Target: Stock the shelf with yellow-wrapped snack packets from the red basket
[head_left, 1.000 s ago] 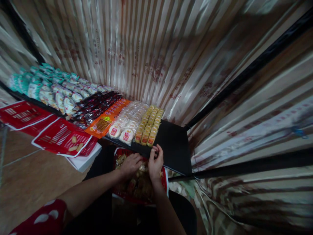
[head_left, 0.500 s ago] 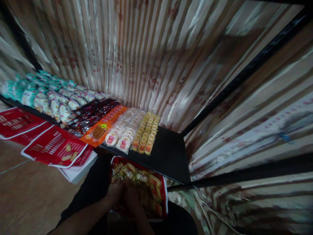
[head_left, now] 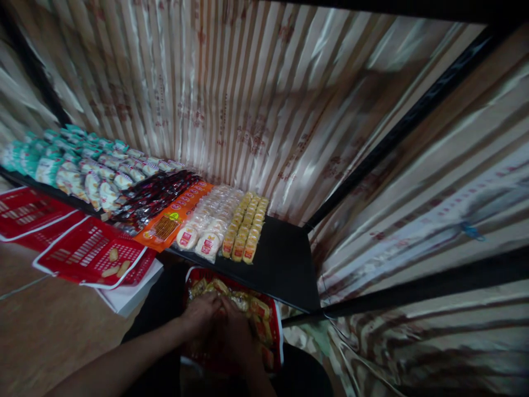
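Note:
A red basket (head_left: 278, 331) with a white rim sits at my lap, filled with yellow-wrapped snack packs (head_left: 259, 309). Over its middle, my left hand (head_left: 202, 313) and my right hand (head_left: 232, 320) are close together, fingers curled inward and closed. What they hold, if anything, is hidden in the dim light. Just beyond the basket, rows of yellow-wrapped snacks (head_left: 246, 226) stand on the black shelf (head_left: 285, 264). Left of them are clear-wrapped round white cakes (head_left: 207, 242).
An orange packet (head_left: 165, 223), dark shiny packets (head_left: 155, 196) and white and teal bags (head_left: 47, 165) line the shelf leftward. Red baskets (head_left: 88, 248) stand below on the left, above a white box (head_left: 130, 292). Black posts (head_left: 397, 132) and striped sheeting (head_left: 248, 99) surround the shelf.
Both hands have risen slightly from the packs and drawn together over the basket, the left one moving a little right. The view has shifted slightly.

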`<state>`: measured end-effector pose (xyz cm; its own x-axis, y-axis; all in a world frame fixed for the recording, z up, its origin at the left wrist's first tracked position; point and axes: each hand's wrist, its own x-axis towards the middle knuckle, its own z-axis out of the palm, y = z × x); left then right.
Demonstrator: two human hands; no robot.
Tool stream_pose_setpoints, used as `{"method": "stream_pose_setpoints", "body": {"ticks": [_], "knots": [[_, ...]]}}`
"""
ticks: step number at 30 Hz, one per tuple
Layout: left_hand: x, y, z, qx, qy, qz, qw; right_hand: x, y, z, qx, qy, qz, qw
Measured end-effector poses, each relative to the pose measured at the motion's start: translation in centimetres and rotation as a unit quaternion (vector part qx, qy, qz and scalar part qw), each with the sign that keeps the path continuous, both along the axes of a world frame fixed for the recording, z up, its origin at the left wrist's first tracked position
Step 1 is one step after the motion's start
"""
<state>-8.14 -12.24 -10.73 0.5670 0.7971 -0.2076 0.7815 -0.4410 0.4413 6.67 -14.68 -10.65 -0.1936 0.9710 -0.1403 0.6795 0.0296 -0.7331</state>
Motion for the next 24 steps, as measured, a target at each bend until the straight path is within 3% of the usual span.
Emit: {"method": "stream_pose_setpoints", "body": {"ticks": [7, 13, 16, 18, 21, 24], "knots": [[2.6, 2.1, 6.4, 0.126, -0.019, -0.159, 0.979, 5.0, 0.5, 5.0, 0.034, 0.024, -0.042, 0.998], [7.5, 5.7, 10.9, 0.223, -0.088, -0.179, 0.954, 9.9, 3.2, 7.1, 0.107, 0.056, -0.172, 0.978], [10.3, 8.4, 12.6, 0.267, -0.122, -0.127, 0.948, 11.5, 5.5, 7.6, 0.122, 0.110, -0.249, 0.954], [12.3, 10.1, 13.3, 0.256, -0.135, -0.074, 0.954, 12.2, 7.6, 7.8, 0.133, 0.160, -0.290, 0.934], [15.5, 12.4, 13.3, 0.173, -0.165, 0.065, 0.969, 13.1, 11.4, 7.3, 0.148, 0.213, -0.345, 0.902], [18.6, 14.4, 12.0, 0.100, -0.218, 0.169, 0.956, 14.2, 15.6, 5.8, 0.151, 0.236, -0.375, 0.884]]}}
